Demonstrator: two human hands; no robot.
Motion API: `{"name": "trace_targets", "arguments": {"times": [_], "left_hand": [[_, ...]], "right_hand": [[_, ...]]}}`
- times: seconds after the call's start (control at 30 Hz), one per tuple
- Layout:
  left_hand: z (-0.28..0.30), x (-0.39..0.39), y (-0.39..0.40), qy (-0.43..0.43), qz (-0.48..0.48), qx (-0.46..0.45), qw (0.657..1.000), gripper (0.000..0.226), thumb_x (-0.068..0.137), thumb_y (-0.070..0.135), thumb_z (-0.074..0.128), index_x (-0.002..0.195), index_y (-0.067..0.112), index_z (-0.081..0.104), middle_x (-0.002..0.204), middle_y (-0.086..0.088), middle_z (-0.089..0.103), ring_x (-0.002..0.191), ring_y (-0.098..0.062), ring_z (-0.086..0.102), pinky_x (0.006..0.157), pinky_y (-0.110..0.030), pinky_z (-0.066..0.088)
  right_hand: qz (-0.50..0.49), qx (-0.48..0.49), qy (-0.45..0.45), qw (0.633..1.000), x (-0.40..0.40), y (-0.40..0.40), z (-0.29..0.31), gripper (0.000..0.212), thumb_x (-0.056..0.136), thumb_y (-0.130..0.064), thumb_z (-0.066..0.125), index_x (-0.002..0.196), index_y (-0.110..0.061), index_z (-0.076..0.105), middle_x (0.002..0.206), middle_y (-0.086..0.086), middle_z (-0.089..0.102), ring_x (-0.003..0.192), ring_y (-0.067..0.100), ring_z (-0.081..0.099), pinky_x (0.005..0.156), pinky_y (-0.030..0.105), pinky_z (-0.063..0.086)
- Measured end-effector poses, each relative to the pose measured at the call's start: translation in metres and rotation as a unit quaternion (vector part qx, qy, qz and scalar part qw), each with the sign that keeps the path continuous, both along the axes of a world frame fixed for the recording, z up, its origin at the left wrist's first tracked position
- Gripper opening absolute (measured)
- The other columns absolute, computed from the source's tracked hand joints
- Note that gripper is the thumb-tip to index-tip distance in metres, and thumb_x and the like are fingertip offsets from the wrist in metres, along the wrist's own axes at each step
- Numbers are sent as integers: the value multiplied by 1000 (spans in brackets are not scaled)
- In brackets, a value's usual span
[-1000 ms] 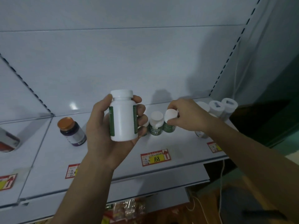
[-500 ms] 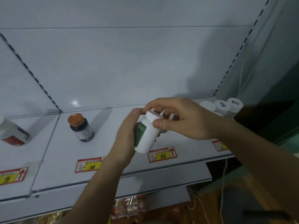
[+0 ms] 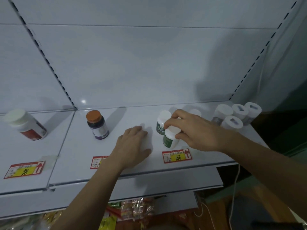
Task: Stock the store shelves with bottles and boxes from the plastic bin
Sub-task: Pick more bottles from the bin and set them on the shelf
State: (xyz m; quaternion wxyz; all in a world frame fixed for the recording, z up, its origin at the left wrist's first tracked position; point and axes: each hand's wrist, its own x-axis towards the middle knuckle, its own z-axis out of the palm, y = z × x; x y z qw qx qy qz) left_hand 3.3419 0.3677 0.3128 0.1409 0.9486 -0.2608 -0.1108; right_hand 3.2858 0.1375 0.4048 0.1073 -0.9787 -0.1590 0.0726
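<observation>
Fingers of the right hand (image 3: 197, 130) pinched the green bottle (image 3: 171, 138) by its cap, on the shelf (image 3: 79, 146) front. Left hand (image 3: 132, 145) lay flat, holding nothing. A bump could knock over the bottle behind (image 3: 162, 122).

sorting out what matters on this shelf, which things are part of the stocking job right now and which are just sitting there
In the job:
- green-label bottle, gripped by the right hand at its cap
- second green-label bottle just behind it
- shelf
- left hand, flat on the shelf

Just there:
- orange-capped dark bottle
- red-label bottle
- white-lidded tubs
- 168 price tag
- snack packets below
</observation>
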Motion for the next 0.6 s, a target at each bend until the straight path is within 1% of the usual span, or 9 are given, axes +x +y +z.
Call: {"name": "trace_targets", "arguments": {"times": [0.03, 0.1, 0.23, 0.3, 0.37, 0.43, 0.53, 0.6], "left_hand": [[-2, 0, 1, -3, 1, -4, 1000, 73, 91, 55, 60, 153, 28, 33, 165, 2, 20, 150, -21, 20, 120, -44, 24], [-5, 2, 4, -5, 0, -11, 1000, 73, 91, 57, 59, 153, 29, 33, 165, 5, 19, 150, -20, 19, 121, -45, 23], [-9, 3, 5, -6, 3, -22, 1000, 72, 90, 59, 59, 152, 31, 35, 165, 7, 21, 150, -19, 20, 119, -44, 23], [-6, 1, 4, -1, 3, -9, 1000, 71, 91, 58, 58, 152, 31, 35, 165, 6, 22, 149, -19, 21, 120, -44, 24], [7, -1, 1, 10, -13, 23, 1000, 68, 94, 54, 57, 153, 28, 35, 164, 4, 25, 148, -19, 26, 120, -42, 27], [30, -2, 0, 12, -29, 40, 999, 65, 96, 50, 56, 152, 25, 36, 159, 1, 34, 142, -19, 36, 117, -38, 34], [71, -5, 10, -58, -23, 38, 997, 62, 97, 49, 55, 150, 23, 39, 150, 0, 46, 133, -19, 45, 109, -40, 43], [95, -16, 27, -100, 10, 34, 994, 61, 97, 51, 53, 149, 23, 41, 145, 2, 49, 128, -18, 49, 103, -40, 47]], "right_hand": [[-3, -11, -7, 1000, 1, 1, -2, 44, 95, -16, 66, 135, -32, 54, 131, -6, 45, 100, 19, 60, 78, 24, 44], [-6, -24, -20, 999, 2, 2, -6, 45, 95, -16, 65, 136, -33, 55, 134, -7, 45, 101, 17, 59, 78, 22, 39], [-8, -11, -28, 1000, -1, 1, -5, 45, 98, -23, 61, 140, -37, 52, 136, -12, 44, 102, 10, 56, 82, 21, 45], [-5, -3, -31, 1000, 0, -2, -3, 44, 98, -29, 60, 140, -39, 51, 135, -14, 42, 97, 8, 56, 82, 22, 47], [3, 2, -41, 999, 5, -6, 4, 42, 98, -33, 58, 139, -39, 50, 133, -16, 41, 94, 10, 55, 79, 22, 45], [18, 10, -43, 999, 13, -9, 15, 41, 98, -36, 58, 138, -40, 50, 129, -17, 42, 98, 13, 56, 80, 24, 44], [57, 12, -49, 997, 28, -5, 33, 40, 97, -42, 57, 136, -44, 50, 125, -20, 43, 100, 9, 53, 83, 26, 46], [85, -2, -46, 995, 39, 10, 40, 42, 98, -45, 57, 138, -44, 48, 130, -20, 44, 102, 6, 51, 86, 23, 44]]}}
